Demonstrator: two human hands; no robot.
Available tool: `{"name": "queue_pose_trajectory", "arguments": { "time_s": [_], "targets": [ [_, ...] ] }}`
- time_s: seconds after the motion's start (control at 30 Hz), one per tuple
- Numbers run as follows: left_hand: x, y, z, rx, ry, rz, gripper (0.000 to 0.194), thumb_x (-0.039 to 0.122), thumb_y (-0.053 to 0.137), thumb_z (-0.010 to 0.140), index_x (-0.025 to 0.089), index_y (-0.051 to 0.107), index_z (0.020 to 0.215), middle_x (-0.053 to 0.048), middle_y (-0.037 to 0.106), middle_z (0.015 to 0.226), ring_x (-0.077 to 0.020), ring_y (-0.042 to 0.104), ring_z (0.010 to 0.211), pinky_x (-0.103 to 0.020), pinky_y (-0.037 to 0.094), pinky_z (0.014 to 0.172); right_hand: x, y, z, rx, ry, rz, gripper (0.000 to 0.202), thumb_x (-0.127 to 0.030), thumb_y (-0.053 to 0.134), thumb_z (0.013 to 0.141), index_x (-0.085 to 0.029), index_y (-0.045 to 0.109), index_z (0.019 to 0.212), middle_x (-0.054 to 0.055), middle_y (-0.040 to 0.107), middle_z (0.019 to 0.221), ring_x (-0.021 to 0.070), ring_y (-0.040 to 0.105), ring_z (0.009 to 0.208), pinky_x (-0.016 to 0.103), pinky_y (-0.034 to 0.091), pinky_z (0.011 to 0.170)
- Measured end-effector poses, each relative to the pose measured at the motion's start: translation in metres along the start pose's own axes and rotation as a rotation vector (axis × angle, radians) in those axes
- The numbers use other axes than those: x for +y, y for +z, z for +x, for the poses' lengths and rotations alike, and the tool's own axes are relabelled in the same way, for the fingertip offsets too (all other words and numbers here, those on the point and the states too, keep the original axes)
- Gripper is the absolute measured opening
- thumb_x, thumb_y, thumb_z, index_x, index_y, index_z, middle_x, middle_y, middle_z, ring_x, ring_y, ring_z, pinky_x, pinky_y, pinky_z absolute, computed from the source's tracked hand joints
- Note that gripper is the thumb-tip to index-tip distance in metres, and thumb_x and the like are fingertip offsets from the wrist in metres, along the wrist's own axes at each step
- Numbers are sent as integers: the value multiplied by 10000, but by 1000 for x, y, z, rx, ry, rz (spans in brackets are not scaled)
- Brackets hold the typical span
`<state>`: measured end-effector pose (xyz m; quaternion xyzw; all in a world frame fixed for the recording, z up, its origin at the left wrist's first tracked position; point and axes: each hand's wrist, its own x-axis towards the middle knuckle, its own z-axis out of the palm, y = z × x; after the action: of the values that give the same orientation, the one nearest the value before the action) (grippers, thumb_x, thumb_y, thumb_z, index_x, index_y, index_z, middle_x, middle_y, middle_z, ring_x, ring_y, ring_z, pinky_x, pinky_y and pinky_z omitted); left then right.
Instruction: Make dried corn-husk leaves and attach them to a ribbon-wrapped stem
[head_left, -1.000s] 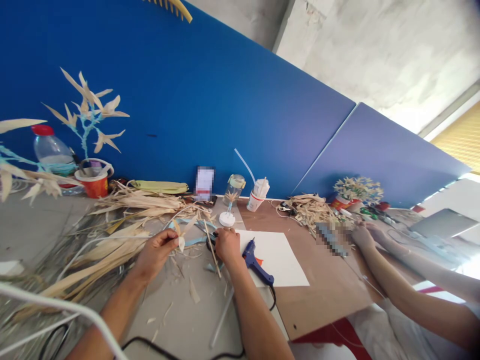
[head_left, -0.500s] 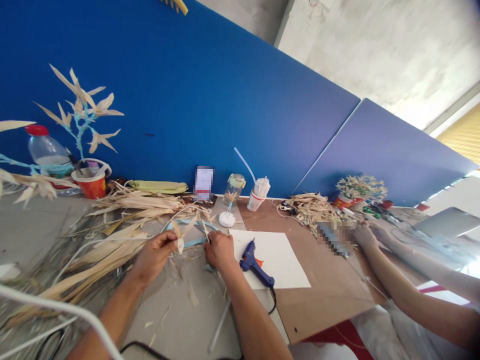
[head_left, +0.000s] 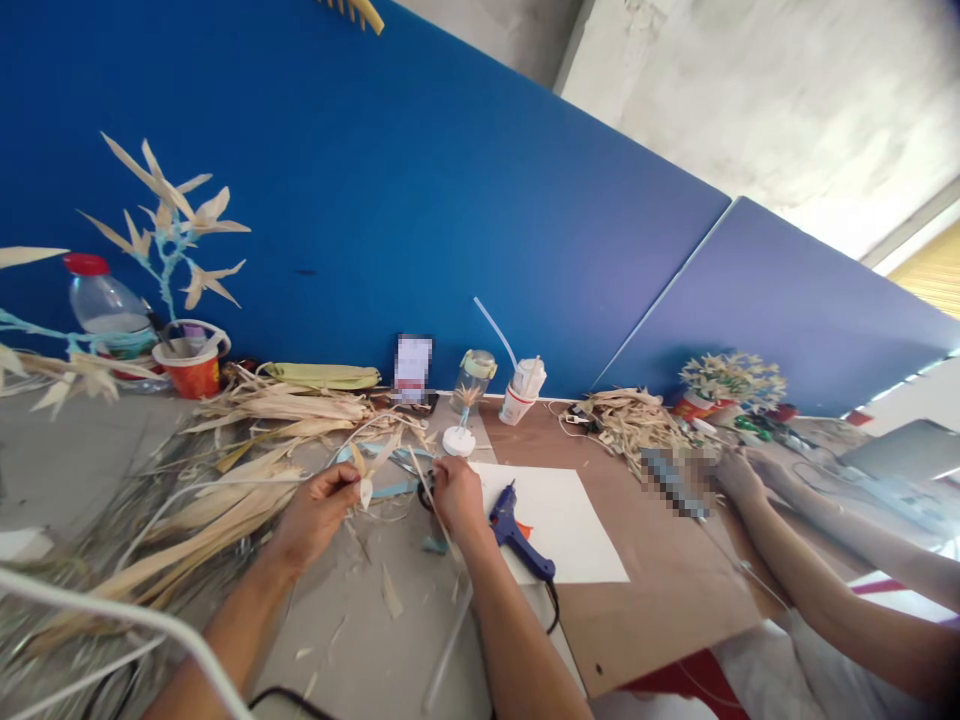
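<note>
Centrally, a small husk-leaf piece (head_left: 364, 487) was pinched between thumb and fingertips of the left hand (head_left: 319, 508), fingers closed on it, just above the grey table (head_left: 67, 460). The right hand (head_left: 455, 495) was curled shut around a thin straw stem (head_left: 429, 488) beside a dark, partly hidden object, perhaps scissors; this could not be told for sure. A pale blue ribbon strip (head_left: 390, 487) ran between the two hands.

Handling was judged as follows: the husk piece looked very light, dry, thin, and likely brittle, so it would probably crease or tear if squeezed hard. A light hold at its narrow base seemed safest. The stem appeared stiff but easily snapped.

A blue glue gun (head_left: 517, 532) lay just right of the right hand, on a white sheet (head_left: 570, 515). Loose dried husks (head_left: 277, 410) were piled far left of the hands. A red cup (head_left: 192, 368) and a plastic bottle (head_left: 105, 310) stood at far left against the blue partition (head_left: 375, 200). A co-worker's hand (head_left: 739, 475) was seen well apart at right.
</note>
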<state>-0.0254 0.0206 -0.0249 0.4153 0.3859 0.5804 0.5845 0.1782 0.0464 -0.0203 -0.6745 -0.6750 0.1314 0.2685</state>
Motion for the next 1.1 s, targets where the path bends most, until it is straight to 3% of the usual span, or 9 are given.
{"name": "queue_pose_trajectory", "arguments": {
  "time_s": [0.23, 0.47, 0.6, 0.7, 0.9, 1.1],
  "targets": [
    [2, 0, 1, 66, 11, -19, 326, 391, 853, 520, 166, 641, 624, 32, 545, 596, -101, 443, 572, -225, 345, 539, 7, -7, 7, 114, 76, 125, 363, -114, 400, 859, -178, 682, 1078, 73, 723, 1027, 195, 662, 903, 277, 433, 861],
    [3, 1, 2, 77, 14, -30, 311, 361, 862, 511, 169, 643, 621, 41, 538, 598, -96, 444, 576, -218, 348, 546, 2, -15, 6, 156, 96, 132, 401, -179, 356, 892, -208, 647, 1167, 15, 697, 726, 183, 631, 701, 280, 440, 769],
    [4, 3, 1, 50, 7, -14, 307, 366, 859, 523, 170, 643, 617, 43, 536, 600, -92, 430, 572, -218, 342, 542, 3, -16, 5, 77, 81, 60, 294, -252, 451, 905, -220, 695, 1067, 44, 732, 880, 188, 656, 845, 276, 419, 818],
    [6, 2, 1, 37, -33, -4, 310, 372, 857, 528, 168, 641, 615, 46, 526, 581, -86, 413, 556, -214, 331, 529, 9, -12, 5, 20, 61, -57, 272, -195, 472, 886, -236, 719, 991, 57, 716, 1036, 205, 638, 989, 299, 391, 851],
    [5, -4, 2, 39, -89, -44, 327, 344, 882, 481, 169, 658, 643, 37, 563, 604, -91, 451, 585, -210, 366, 562, 12, -7, 4, -83, 37, -218, 253, -184, 505, 861, -240, 725, 973, 75, 711, 1028, 228, 620, 998, 321, 376, 832],
    [5, -6, 0, 60, -110, -61, 338, 341, 890, 466, 177, 663, 656, 32, 580, 615, -99, 473, 598, -213, 383, 566, -5, -7, -6, -143, -125, -244, 229, -262, 502, 886, -220, 727, 878, 78, 721, 947, 229, 618, 964, 325, 369, 822]
  ]
}}
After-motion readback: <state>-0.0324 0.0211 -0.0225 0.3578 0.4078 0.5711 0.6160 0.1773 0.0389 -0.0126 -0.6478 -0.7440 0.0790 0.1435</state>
